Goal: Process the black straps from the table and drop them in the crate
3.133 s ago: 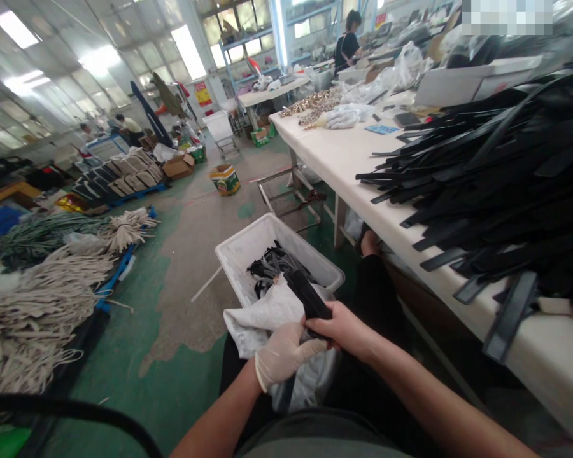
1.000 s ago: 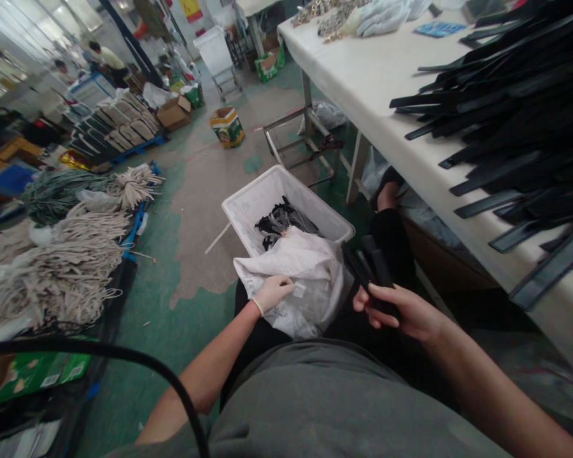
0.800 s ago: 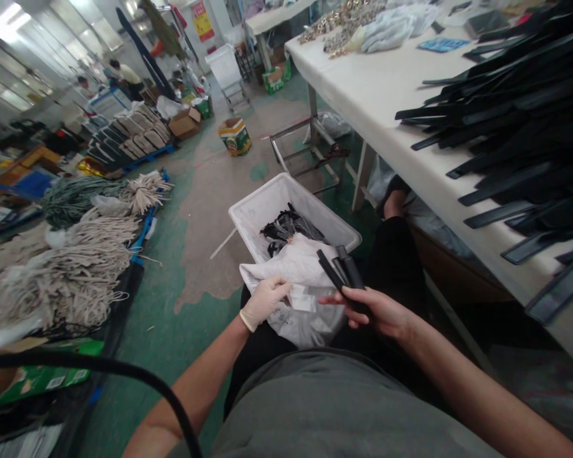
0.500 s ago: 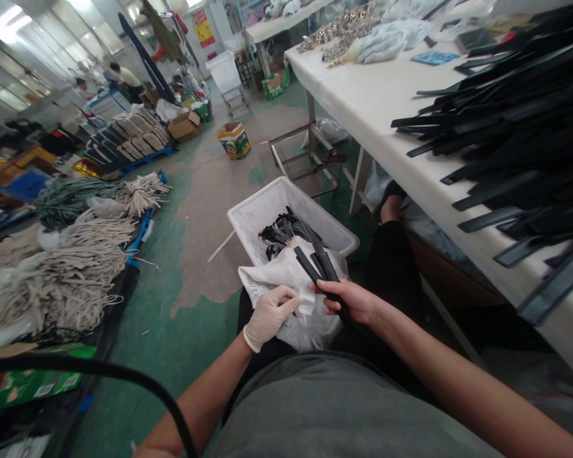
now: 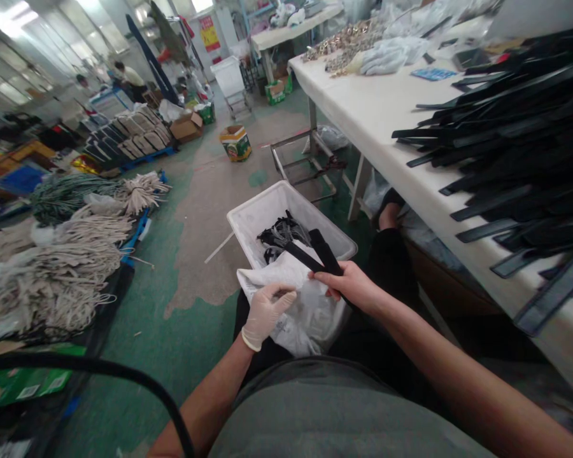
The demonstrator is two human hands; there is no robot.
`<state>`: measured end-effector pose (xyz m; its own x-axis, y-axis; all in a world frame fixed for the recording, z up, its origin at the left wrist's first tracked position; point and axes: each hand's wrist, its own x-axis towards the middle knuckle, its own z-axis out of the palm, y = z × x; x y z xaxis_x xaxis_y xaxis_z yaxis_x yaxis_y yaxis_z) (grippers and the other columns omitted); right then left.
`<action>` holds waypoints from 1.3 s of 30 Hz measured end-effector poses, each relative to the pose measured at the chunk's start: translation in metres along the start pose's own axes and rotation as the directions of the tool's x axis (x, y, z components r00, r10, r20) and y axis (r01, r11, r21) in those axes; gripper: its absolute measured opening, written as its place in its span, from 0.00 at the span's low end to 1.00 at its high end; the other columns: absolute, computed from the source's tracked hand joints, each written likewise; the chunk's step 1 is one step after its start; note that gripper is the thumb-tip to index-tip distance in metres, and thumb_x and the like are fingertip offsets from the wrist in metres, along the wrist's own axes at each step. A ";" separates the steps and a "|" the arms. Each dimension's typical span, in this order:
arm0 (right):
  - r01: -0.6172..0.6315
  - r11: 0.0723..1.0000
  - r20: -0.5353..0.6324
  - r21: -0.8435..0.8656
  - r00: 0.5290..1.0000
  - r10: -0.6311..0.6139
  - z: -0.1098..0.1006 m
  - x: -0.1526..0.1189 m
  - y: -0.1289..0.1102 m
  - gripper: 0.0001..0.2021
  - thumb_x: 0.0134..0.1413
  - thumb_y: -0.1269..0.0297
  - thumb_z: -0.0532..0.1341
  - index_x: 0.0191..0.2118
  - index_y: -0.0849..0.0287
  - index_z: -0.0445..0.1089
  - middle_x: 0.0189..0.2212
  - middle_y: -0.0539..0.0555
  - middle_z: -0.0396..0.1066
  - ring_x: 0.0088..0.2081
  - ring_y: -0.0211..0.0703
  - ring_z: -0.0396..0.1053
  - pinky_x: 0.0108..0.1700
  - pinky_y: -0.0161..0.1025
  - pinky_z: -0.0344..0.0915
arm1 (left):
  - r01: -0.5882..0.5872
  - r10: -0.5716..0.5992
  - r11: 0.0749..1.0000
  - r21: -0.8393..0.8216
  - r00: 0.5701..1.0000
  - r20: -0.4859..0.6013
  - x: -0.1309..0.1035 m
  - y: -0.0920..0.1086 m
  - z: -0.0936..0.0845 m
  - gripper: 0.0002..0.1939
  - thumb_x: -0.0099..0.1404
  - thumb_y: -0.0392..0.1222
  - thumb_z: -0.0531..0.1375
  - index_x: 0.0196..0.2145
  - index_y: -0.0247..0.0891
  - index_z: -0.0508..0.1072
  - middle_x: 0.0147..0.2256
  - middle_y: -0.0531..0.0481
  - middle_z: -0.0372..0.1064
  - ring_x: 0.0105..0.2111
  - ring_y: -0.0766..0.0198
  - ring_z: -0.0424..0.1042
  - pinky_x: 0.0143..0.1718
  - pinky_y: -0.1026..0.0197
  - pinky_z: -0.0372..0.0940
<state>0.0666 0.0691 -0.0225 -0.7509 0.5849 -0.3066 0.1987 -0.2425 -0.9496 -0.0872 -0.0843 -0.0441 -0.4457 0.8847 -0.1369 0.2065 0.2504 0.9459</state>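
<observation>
My left hand (image 5: 266, 313), in a pale thin glove, is over a white plastic bag (image 5: 286, 270) across my lap. Its fingers are bent, with a small gap between thumb and forefinger and nothing visible between them. In my bare right hand (image 5: 351, 284) are several flat black straps (image 5: 325, 249), gripped by thumb and fingers, their ends fanned toward the bin. Just beyond the bag stands a white plastic bin (image 5: 253, 210). Inside it lies a tangled heap of dark strips (image 5: 284, 232).
A white table (image 5: 353, 108) on my right bears a big pile of black straps (image 5: 520, 152), white gloves (image 5: 394, 54) and metal fittings (image 5: 348, 41). Left of me, bundles of beige cord (image 5: 71, 254) lie on a pallet. A cardboard box (image 5: 235, 143) sits ahead. People are far back.
The straps in my right hand have spread apart, one now angled left of the others. My left hand has shifted slightly left, its thumb and forefinger a little further apart.
</observation>
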 end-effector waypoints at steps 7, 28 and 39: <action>-0.055 0.998 0.025 -0.013 0.998 0.055 0.019 0.007 0.021 0.16 0.43 0.53 0.67 0.30 0.63 0.73 0.09 0.43 0.58 0.14 0.32 0.56 0.21 0.34 0.59 | -0.095 0.077 0.909 0.405 0.995 0.060 -0.002 0.011 0.013 0.21 0.57 0.56 0.63 0.20 0.36 0.68 0.20 0.56 0.60 0.24 0.69 0.58 0.29 0.63 0.51; -0.398 0.877 0.363 0.270 0.885 0.290 0.005 -0.018 0.049 0.23 0.43 0.52 0.69 0.40 0.67 0.75 0.09 0.40 0.53 0.16 0.29 0.48 0.28 0.35 0.62 | 0.512 -0.380 0.776 -0.369 0.845 0.376 -0.007 -0.022 0.000 0.24 0.51 0.59 0.64 0.28 0.31 0.78 0.25 0.42 0.74 0.26 0.60 0.73 0.32 0.61 0.66; -0.095 0.986 0.025 0.137 0.995 0.093 0.016 -0.004 0.028 0.23 0.45 0.46 0.66 0.37 0.65 0.76 0.10 0.43 0.58 0.15 0.32 0.54 0.28 0.37 0.66 | 0.382 -0.309 0.769 -0.512 0.924 0.226 0.025 0.002 -0.019 0.16 0.47 0.48 0.72 0.26 0.32 0.77 0.26 0.48 0.74 0.27 0.66 0.72 0.34 0.63 0.67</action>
<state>0.0654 0.0476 -0.0469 -0.7446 0.5408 -0.3914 0.1812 -0.4006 -0.8982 -0.1140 -0.0693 -0.0399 -0.2785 0.8290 -0.4851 -0.4580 0.3293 0.8257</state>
